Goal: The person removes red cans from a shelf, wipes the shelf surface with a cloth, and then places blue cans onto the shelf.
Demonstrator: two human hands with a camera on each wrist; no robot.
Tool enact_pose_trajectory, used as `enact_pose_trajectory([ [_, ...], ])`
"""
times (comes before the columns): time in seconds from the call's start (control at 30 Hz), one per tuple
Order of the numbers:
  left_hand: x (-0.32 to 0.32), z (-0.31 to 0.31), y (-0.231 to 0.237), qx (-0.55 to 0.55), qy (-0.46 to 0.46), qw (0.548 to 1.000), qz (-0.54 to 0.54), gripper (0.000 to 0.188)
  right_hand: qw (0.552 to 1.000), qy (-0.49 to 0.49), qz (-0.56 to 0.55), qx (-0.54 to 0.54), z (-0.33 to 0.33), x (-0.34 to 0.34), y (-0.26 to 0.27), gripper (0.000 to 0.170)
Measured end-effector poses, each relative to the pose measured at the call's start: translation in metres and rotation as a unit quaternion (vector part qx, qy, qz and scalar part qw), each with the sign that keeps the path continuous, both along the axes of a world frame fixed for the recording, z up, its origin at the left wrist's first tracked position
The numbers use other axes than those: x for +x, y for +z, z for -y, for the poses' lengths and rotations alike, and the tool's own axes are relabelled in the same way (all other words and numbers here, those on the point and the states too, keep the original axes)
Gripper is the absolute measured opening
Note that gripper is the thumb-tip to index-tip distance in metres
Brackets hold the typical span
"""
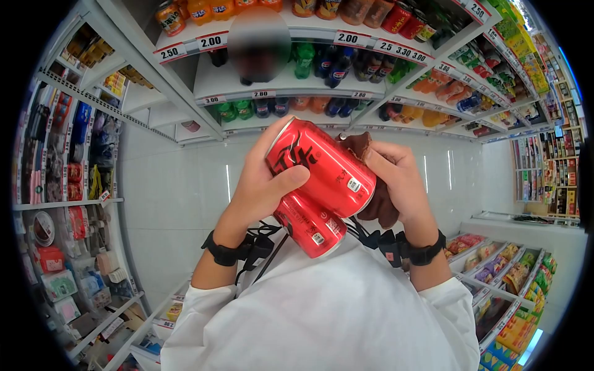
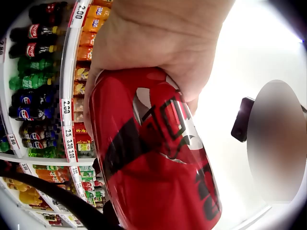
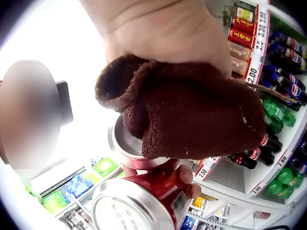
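My left hand (image 1: 257, 182) grips two red soda cans side by side, its thumb across the upper soda can (image 1: 331, 170). The lower soda can (image 1: 312, 226) lies tilted against it, nearer my shirt. In the left wrist view, a red can's printed side (image 2: 158, 158) fills the space below the palm. A brown fuzzy cloth (image 3: 196, 110) is bunched in my right hand (image 1: 399, 179), at the bottom end of the upper can. In the right wrist view the cloth overlaps one can's silver end, while the other can's stamped base (image 3: 132, 213) faces the camera.
Ahead stands a drinks shelf (image 1: 288, 40) with rows of bottles and price labels. Left is a rack of packaged goods (image 1: 68, 179); bins of snacks (image 1: 495, 266) are at the lower right. Pale tiled floor (image 1: 176, 179) lies below my hands. Black straps (image 1: 427, 250) circle both wrists.
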State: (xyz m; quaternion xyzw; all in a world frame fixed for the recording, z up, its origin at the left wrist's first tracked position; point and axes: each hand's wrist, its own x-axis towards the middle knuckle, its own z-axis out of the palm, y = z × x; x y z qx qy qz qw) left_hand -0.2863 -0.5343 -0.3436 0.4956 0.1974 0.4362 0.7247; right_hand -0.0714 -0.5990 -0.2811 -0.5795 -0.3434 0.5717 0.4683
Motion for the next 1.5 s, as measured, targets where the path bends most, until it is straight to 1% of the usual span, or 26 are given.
enact_pose_trajectory([
  [0.17,0.011,-0.001,-0.01,-0.059,-0.007,0.998,0.01,0.072,0.996,-0.052,-0.068,0.035,0.006,0.003,-0.022,0.026],
  [0.2,0.011,0.002,-0.013,-0.091,0.033,0.995,0.018,0.068,0.992,-0.076,-0.093,0.04,0.003,-0.003,-0.023,0.028],
  [0.3,0.02,0.001,-0.024,-0.131,0.047,0.99,0.017,0.06,0.984,-0.107,-0.142,-0.015,0.009,-0.007,-0.019,0.037],
  [0.37,0.03,-0.002,-0.028,-0.096,0.1,0.99,-0.038,0.057,0.987,-0.116,-0.109,0.008,0.006,0.003,-0.054,0.039],
  [0.43,0.047,-0.008,-0.029,-0.055,0.076,0.995,-0.046,0.06,0.988,-0.111,-0.107,-0.023,0.003,0.015,-0.07,0.046],
  [0.5,0.055,0.001,-0.031,-0.021,0.115,0.989,-0.095,0.065,0.994,-0.09,-0.051,-0.037,0.009,0.034,-0.085,0.048],
  [0.53,0.067,-0.01,-0.032,0.043,0.098,0.987,-0.123,0.071,0.991,-0.115,-0.065,-0.029,0.009,0.05,-0.094,0.048],
  [0.6,0.084,-0.002,-0.035,0.062,0.093,0.982,-0.154,0.072,0.998,-0.054,0.023,-0.022,0.017,0.073,-0.099,0.047],
  [0.63,0.105,-0.012,-0.034,0.099,0.076,0.973,-0.194,0.073,0.997,-0.081,0.005,-0.014,0.018,0.092,-0.104,0.047],
  [0.73,0.16,-0.009,-0.049,0.071,0.055,0.965,-0.245,0.075,0.998,0.034,0.007,-0.047,0.038,0.141,-0.123,0.044],
  [0.77,0.186,-0.01,-0.052,0.047,0.053,0.957,-0.281,0.075,0.999,0.023,-0.005,-0.047,0.046,0.163,-0.138,0.044],
  [0.8,0.198,0.0,-0.053,0.024,0.035,0.968,-0.246,0.074,0.997,0.005,-0.013,-0.071,0.061,0.172,-0.143,0.043],
  [0.83,0.23,-0.016,-0.07,0.041,0.012,0.962,-0.269,0.074,0.995,-0.037,-0.055,-0.076,0.059,0.195,-0.167,0.043],
  [0.9,0.288,-0.031,-0.123,0.084,-0.015,0.882,-0.464,0.071,0.961,-0.156,-0.18,-0.137,0.073,0.245,-0.21,0.042],
  [0.93,0.313,-0.013,-0.116,0.025,-0.006,0.921,-0.39,0.066,0.959,-0.171,-0.176,-0.144,0.092,0.261,-0.214,0.041],
  [1.03,0.366,-0.021,-0.183,0.02,-0.08,0.88,-0.468,0.059,0.929,-0.232,-0.234,-0.171,0.117,0.309,-0.254,0.039],
  [1.07,0.379,-0.013,-0.209,0.006,-0.06,0.875,-0.481,0.058,0.905,-0.269,-0.265,-0.198,0.13,0.318,-0.264,0.038],
  [1.1,0.398,-0.027,-0.255,0.004,-0.036,0.861,-0.507,0.056,0.888,-0.291,-0.294,-0.202,0.128,0.325,-0.308,0.036],
  [1.17,0.41,-0.017,-0.298,-0.04,-0.057,0.868,-0.492,0.06,0.88,-0.305,-0.302,-0.2,0.148,0.337,-0.319,0.035],
  [1.2,0.432,-0.032,-0.348,-0.024,-0.028,0.86,-0.509,0.062,0.867,-0.344,-0.291,-0.211,0.136,0.341,-0.36,0.035],
  [1.23,0.428,-0.016,-0.361,-0.023,-0.006,0.849,-0.528,0.065,0.855,-0.339,-0.312,-0.239,0.144,0.34,-0.357,0.036],
  [1.3,0.463,-0.028,-0.436,0.021,0.043,0.813,-0.581,0.065,0.806,-0.398,-0.365,-0.243,0.131,0.335,-0.415,0.037],
  [1.33,0.441,-0.021,-0.456,-0.001,0.015,0.798,-0.602,0.078,0.795,-0.397,-0.377,-0.261,0.135,0.313,-0.433,0.037],
  [1.4,0.453,-0.017,-0.533,0.007,0.021,0.774,-0.633,0.082,0.753,-0.424,-0.418,-0.28,0.138,0.306,-0.489,0.037],
  [1.43,0.434,-0.004,-0.538,0.015,0.016,0.754,-0.656,0.083,0.744,-0.424,-0.424,-0.295,0.15,0.27,-0.485,0.037],
  [1.5,0.52,-0.044,-0.614,0.077,0.016,0.695,-0.714,0.083,0.663,-0.509,-0.467,-0.289,0.139,0.285,-0.563,0.036],
])
